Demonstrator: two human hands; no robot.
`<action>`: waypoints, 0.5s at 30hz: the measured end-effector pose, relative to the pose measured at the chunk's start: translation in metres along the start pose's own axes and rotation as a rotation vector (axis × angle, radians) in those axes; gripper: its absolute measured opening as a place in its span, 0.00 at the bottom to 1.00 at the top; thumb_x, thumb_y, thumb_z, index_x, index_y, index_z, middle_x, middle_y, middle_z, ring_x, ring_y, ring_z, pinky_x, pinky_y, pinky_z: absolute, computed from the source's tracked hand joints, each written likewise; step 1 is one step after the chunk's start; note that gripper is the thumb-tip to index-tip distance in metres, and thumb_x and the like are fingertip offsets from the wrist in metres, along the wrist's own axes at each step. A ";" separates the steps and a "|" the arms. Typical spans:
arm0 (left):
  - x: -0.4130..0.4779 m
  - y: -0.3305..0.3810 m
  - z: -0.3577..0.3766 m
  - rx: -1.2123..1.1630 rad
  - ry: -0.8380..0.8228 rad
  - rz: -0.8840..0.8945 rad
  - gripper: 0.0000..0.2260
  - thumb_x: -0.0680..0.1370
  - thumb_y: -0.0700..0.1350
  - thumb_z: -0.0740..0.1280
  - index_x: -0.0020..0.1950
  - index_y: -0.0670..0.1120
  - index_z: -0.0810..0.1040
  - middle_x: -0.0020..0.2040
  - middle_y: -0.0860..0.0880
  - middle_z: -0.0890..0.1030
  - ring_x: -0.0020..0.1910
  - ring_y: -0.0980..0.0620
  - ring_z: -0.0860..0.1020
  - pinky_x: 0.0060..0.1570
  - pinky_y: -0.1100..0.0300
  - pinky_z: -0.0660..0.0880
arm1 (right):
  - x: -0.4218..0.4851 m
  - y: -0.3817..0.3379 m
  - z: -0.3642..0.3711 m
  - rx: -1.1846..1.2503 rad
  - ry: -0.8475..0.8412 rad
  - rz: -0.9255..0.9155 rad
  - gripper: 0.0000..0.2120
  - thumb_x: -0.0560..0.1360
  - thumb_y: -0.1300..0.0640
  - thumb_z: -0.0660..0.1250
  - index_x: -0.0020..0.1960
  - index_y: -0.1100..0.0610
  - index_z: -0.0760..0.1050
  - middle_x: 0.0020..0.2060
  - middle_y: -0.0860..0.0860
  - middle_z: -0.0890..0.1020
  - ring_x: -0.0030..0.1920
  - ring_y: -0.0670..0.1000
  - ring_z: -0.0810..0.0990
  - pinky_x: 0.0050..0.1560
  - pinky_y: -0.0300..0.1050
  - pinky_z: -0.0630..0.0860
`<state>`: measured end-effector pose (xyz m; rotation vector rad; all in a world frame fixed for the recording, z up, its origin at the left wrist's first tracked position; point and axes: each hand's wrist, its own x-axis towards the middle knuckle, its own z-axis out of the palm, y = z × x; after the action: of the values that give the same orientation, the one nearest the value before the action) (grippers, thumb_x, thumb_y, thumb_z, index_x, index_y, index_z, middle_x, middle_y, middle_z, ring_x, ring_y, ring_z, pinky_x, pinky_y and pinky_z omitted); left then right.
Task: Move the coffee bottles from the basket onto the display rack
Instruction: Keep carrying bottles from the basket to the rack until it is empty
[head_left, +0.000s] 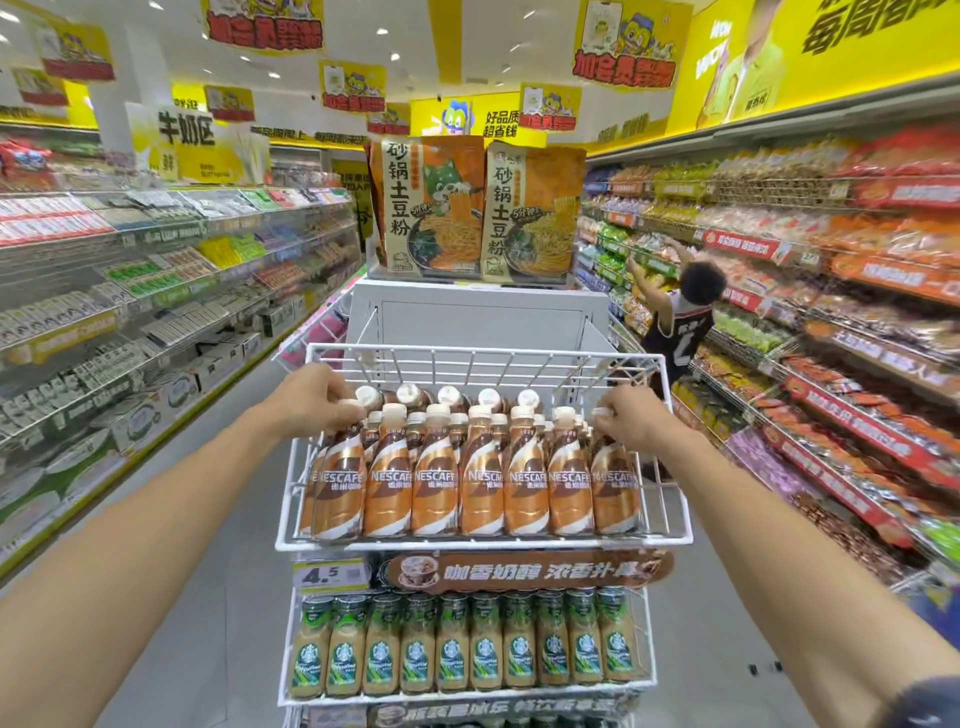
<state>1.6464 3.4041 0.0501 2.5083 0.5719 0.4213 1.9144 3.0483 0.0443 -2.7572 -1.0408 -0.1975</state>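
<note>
Fingers (349, 410) of the left hand (317, 397) curl round the white cap of the leftmost bottle (337, 483). The right hand (636, 423) pinches the cap of the rightmost bottle (615, 488). Both stand upright in the front row of coffee bottles (478, 483) filling the rack's (467, 544) top wire tier, above green-labelled bottles (452, 649).

Seven front coffee bottles (434, 483), two hands (317, 397)
</note>
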 end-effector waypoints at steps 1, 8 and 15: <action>0.000 0.000 -0.001 0.000 -0.011 0.016 0.07 0.76 0.46 0.77 0.42 0.43 0.87 0.36 0.46 0.85 0.34 0.50 0.80 0.35 0.58 0.73 | 0.003 0.001 0.001 0.009 -0.009 -0.001 0.19 0.78 0.54 0.68 0.32 0.59 0.69 0.30 0.56 0.75 0.35 0.58 0.74 0.37 0.50 0.69; -0.003 0.000 -0.005 0.000 -0.028 0.026 0.07 0.77 0.45 0.76 0.52 0.43 0.87 0.45 0.45 0.88 0.46 0.45 0.85 0.43 0.54 0.79 | 0.008 0.006 0.003 0.070 -0.010 0.009 0.21 0.75 0.55 0.70 0.27 0.57 0.67 0.25 0.53 0.71 0.29 0.55 0.71 0.32 0.47 0.66; -0.005 0.000 -0.006 -0.060 -0.039 0.000 0.06 0.78 0.45 0.75 0.52 0.44 0.87 0.45 0.46 0.87 0.45 0.47 0.84 0.41 0.60 0.77 | 0.008 0.006 0.006 0.136 0.003 0.041 0.22 0.76 0.55 0.71 0.28 0.57 0.67 0.25 0.53 0.71 0.28 0.54 0.71 0.32 0.47 0.67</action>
<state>1.6403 3.4042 0.0538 2.4541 0.5363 0.3836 1.9250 3.0504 0.0394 -2.6527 -0.9589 -0.1209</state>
